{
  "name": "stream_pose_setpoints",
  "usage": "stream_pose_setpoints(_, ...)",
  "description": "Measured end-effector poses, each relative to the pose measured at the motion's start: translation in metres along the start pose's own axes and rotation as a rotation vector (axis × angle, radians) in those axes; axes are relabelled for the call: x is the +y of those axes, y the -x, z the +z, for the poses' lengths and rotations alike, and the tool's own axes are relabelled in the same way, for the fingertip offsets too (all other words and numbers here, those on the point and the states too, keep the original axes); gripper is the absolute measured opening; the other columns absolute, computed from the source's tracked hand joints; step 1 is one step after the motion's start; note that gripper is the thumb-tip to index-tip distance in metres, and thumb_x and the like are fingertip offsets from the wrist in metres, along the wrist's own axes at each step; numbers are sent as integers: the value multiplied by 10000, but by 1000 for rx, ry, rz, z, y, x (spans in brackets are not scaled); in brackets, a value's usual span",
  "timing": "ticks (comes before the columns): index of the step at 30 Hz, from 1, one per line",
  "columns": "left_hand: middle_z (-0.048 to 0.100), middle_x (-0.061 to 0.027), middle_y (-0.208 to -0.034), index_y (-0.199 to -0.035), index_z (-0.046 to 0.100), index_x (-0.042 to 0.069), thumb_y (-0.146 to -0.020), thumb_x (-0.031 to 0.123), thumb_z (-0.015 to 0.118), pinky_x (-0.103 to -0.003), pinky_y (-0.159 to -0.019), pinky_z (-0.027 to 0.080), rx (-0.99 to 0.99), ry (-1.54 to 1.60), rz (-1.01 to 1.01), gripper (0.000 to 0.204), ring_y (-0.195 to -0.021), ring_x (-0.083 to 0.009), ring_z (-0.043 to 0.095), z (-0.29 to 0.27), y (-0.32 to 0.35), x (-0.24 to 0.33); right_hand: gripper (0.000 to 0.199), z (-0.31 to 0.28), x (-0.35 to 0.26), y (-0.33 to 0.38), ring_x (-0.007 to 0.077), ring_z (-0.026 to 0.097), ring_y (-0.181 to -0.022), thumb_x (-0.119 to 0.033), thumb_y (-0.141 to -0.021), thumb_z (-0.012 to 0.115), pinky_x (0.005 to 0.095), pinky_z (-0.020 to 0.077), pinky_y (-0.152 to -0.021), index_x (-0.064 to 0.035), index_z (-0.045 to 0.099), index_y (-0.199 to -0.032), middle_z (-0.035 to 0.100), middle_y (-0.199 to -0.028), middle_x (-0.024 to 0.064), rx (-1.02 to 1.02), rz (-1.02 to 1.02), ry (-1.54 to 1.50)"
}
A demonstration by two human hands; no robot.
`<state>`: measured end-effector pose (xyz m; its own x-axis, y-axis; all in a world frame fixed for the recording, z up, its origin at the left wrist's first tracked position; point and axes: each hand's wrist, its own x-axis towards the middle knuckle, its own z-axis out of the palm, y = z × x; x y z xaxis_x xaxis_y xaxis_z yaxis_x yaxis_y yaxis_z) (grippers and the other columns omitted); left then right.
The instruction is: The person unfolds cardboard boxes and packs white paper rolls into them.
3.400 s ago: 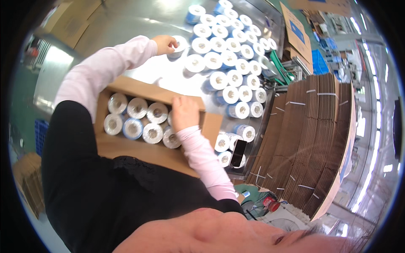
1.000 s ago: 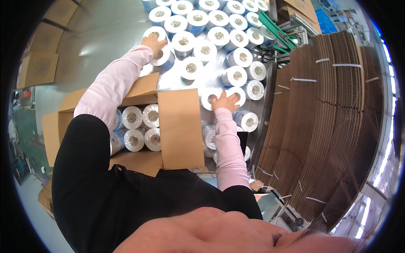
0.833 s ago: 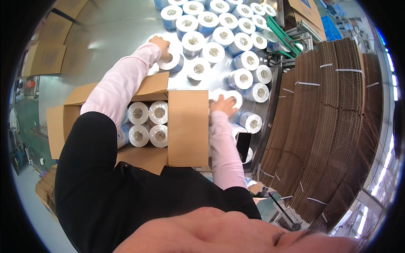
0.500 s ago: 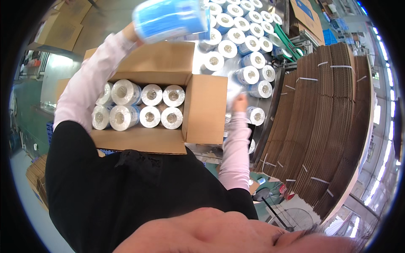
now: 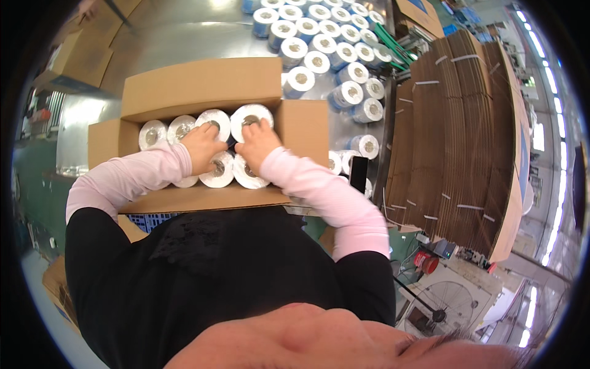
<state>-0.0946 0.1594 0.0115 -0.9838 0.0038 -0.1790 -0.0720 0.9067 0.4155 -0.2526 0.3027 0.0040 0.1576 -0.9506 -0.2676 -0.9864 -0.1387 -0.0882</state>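
An open cardboard box (image 5: 203,80) stands before me with white rolls in two rows. Over the far row, my left hand (image 5: 203,151) has its fingertips at the core of one white roll (image 5: 216,117) and its thumb by the outer edge. My right hand (image 5: 261,144) grips the far right roll (image 5: 247,112) likewise, fingers over the core, thumb at its edge. This roll looks larger than its neighbours. The two thumbs nearly meet between the rows. Near row rolls (image 5: 216,177) lie under my palms, partly covered. The left forearm hides others.
Many rolls in blue wrapping (image 5: 322,43) stand on the metal table (image 5: 203,37) beyond the box. A black phone-like object (image 5: 358,174) lies right of it. Further right rises a stack of flattened cartons (image 5: 448,141). A fan (image 5: 439,313) stands at the lower right.
My left hand came down from the upper left, where it held a blue-wrapped roll, into the box. My right hand moved left from the table into the box. More rolls now stand higher inside.
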Motion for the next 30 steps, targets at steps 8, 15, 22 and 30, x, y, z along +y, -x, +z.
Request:
stream_pose_setpoints(8, 642, -181, -1020, -1016, 685, 90, -808, 72, 560, -418, -914, 460, 440, 47, -261, 243, -1010, -365, 579, -59, -85, -99, 395, 37, 65, 65, 364, 579, -1006, 64, -732, 509, 438, 465, -880, -49, 614, -1095, 621, -1047, 180, 881, 472, -656)
stream_pose_setpoints(15, 578, -158, -1228, -1147, 644, 143, -816, 73, 591, -400, -998, 419, -107, 150, -108, 343, -1190, -344, 501, 54, -256, -116, 440, 201, 173, 130, 319, 446, -1288, -201, -833, 564, 602, 182, -1114, -208, 568, -1273, 569, -1286, 157, -453, 806, -317)
stream_pose_setpoints(22, 452, -131, -1312, -1146, 632, 171, -698, 101, 695, -436, -1005, 393, -115, -248, 109, 458, -1252, -313, 423, 87, -381, -101, 199, 154, 292, 63, 339, 596, -992, -135, -818, 548, 426, 421, -934, -82, 677, -960, 616, -1006, 165, 151, 875, -261)
stream_pose_setpoints(30, 477, -141, -1269, -1030, 679, 161, -737, 167, 664, -404, -908, 427, 8, -452, 164, 293, -1222, -283, 446, 92, -376, -100, 401, 191, 273, 9, 349, 377, -1258, -217, -775, 626, 569, 266, -1059, -152, 640, -1171, 447, -1236, 190, 308, 1239, -259)
